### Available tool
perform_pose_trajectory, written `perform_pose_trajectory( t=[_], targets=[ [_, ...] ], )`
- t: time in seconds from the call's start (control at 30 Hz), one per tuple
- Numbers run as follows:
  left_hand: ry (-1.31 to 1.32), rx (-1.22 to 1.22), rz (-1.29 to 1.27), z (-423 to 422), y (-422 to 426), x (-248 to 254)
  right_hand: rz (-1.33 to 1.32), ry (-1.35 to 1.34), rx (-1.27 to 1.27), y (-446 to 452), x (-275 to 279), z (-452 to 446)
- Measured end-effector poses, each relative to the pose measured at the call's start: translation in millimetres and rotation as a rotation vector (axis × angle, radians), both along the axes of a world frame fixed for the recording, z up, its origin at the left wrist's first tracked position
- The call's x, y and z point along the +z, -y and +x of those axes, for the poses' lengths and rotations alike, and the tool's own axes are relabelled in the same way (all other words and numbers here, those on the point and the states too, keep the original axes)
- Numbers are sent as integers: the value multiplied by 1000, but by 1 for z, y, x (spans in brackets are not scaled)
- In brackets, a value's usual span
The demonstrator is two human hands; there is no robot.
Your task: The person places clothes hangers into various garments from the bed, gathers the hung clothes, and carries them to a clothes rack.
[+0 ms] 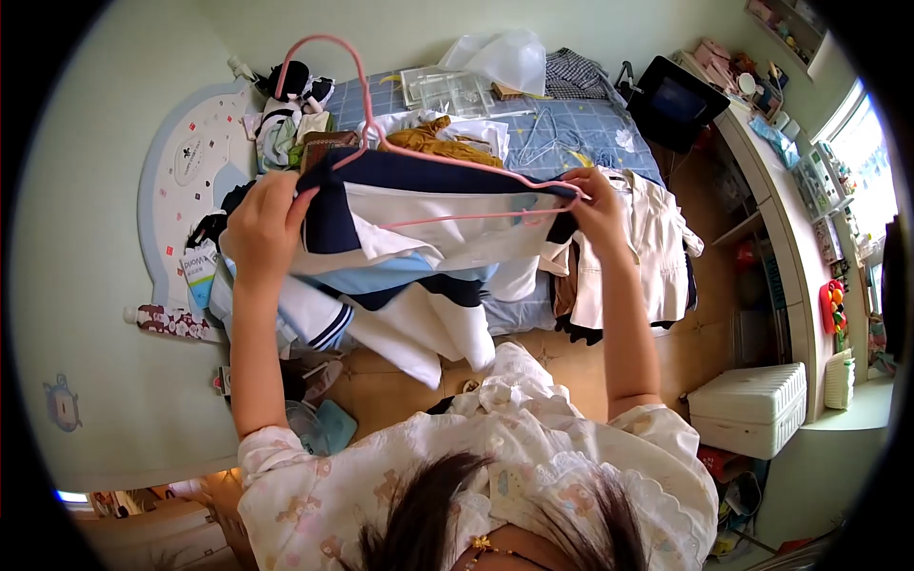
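Observation:
A navy, white and light-blue jacket (400, 257) is held up in front of me, its sleeves hanging down. The pink clothes hanger (447, 157) lies partly inside it, hook pointing up and to the left. Closed on the jacket's navy edge at the left is my left hand (262, 228). My right hand (600, 207) pinches the hanger's right end together with the jacket cloth. Part of the hanger's left arm is hidden behind the navy cloth.
Beyond the jacket is a bed (528, 143) with clothes piled on its left. A cream shirt (628, 252) lies on the bed's right side, near a blue wire hanger (543, 138). A white suitcase (747, 409) stands on the floor at right, beside a long desk (781, 247).

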State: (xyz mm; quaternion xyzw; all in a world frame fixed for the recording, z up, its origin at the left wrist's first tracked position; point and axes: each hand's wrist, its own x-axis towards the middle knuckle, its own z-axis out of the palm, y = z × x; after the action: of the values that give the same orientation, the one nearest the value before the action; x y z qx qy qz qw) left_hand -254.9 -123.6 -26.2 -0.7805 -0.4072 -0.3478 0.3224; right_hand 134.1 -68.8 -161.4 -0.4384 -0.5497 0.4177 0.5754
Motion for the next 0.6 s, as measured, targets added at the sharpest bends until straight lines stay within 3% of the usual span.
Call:
perform_pose_trajectory(
  t=[0.2,0.4,0.53,0.6],
  targets=[
    [-160,191,69,-9,-23,-19,-143,-20,131,-29,74,1],
    [-190,60,86,38,-84,-23,-97,80,123,-82,131,-6],
    [61,11,-21,63,-128,-23,194,85,166,-104,170,-14],
    [234,6,-69,69,-150,-20,395,479,278,-96,203,-2]
  ],
)
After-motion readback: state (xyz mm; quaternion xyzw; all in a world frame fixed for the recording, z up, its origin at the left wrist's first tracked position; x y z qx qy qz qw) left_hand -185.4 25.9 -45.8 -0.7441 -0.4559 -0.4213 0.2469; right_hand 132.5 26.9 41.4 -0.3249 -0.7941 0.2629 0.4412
